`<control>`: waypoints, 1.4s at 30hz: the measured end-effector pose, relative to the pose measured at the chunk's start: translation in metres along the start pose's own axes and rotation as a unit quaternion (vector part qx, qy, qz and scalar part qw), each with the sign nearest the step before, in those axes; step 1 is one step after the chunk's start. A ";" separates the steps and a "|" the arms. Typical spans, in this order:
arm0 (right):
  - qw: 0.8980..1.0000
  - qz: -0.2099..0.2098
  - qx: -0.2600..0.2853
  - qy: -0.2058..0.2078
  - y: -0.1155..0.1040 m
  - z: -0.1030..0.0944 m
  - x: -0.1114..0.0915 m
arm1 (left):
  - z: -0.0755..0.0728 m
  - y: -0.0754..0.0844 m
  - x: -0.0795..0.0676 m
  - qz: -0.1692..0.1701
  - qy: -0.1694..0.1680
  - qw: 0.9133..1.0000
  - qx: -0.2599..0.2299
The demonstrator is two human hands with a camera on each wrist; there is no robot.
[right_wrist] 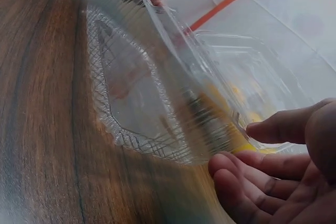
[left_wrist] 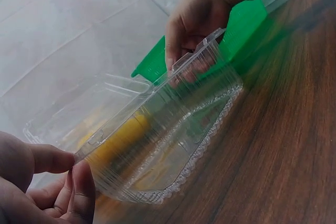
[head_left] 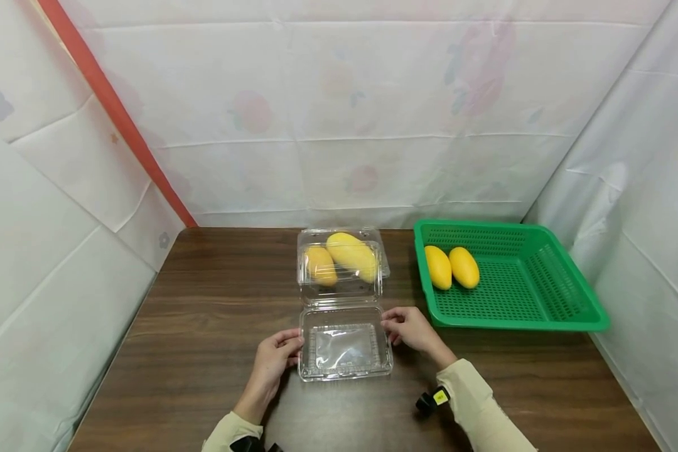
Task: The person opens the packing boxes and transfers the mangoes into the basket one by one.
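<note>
- Open clear container [head_left: 344, 348] at front centre of brown wooden table [head_left: 203, 314], between both hands; can't tell whether its base is fully down on the table.
- Left hand [head_left: 274, 361]: thumb and fingertips nearly together, pinching the container's left rim.
- Right hand [head_left: 409, 328]: thumb and fingers slightly apart, bent round the right rim, light pinch near the hinge side.
- Clear lid [head_left: 341, 294] joined at the container's far edge, swung back from the base, in front of the box behind.
- Second clear box [head_left: 385, 267] directly behind, yellow mangoes [head_left: 320, 267] inside, seen partly through the lid; exact count unclear.
- Green basket [head_left: 567, 270] to the right, perforated, two loose mangoes [head_left: 464, 268] side by side at its left end.
- Right wrist wears black device [head_left: 426, 403] with yellow label; cream sleeves [head_left: 474, 402] on both arms.
- White printed sheets [head_left: 339, 113] behind and at sides; red strip [head_left: 118, 113] running down the back left corner.
</note>
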State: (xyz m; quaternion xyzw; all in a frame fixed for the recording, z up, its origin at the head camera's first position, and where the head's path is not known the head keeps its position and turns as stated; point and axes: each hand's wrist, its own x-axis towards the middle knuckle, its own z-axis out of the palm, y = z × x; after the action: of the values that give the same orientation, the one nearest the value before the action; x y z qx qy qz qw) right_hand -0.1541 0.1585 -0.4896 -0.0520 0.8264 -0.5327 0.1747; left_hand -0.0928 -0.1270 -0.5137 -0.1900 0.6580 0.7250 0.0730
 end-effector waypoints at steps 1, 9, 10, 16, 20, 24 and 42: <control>1.000 -0.004 0.005 -0.007 0.000 0.001 -0.001 | -0.001 0.000 0.000 0.000 0.001 1.000 0.001; 0.999 -0.026 0.023 -0.015 0.000 0.019 0.003 | -0.015 0.001 -0.003 -0.004 0.018 1.000 0.024; 0.999 -0.027 0.028 -0.017 0.000 0.023 0.004 | -0.018 0.002 -0.002 -0.003 0.021 0.999 0.025; 0.996 -0.025 0.061 -0.061 -0.005 0.047 0.012 | -0.044 0.007 0.001 -0.005 0.047 0.998 0.045; 0.994 -0.027 0.077 -0.077 -0.009 0.066 0.015 | -0.063 0.009 0.000 -0.008 0.057 0.997 0.060; 0.993 -0.026 0.088 -0.080 -0.015 0.084 0.018 | -0.082 0.011 0.001 -0.014 0.066 0.996 0.055; 0.995 -0.037 0.052 -0.078 -0.070 0.157 0.065 | -0.163 0.045 0.017 -0.004 0.135 0.990 0.047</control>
State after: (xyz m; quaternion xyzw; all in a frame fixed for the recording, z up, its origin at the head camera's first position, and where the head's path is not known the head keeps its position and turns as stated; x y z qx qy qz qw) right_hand -0.1676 -0.0245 -0.5001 -0.1145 0.7792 -0.5752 0.2209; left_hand -0.0958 -0.2948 -0.4881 -0.2853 0.6946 0.6604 -0.0048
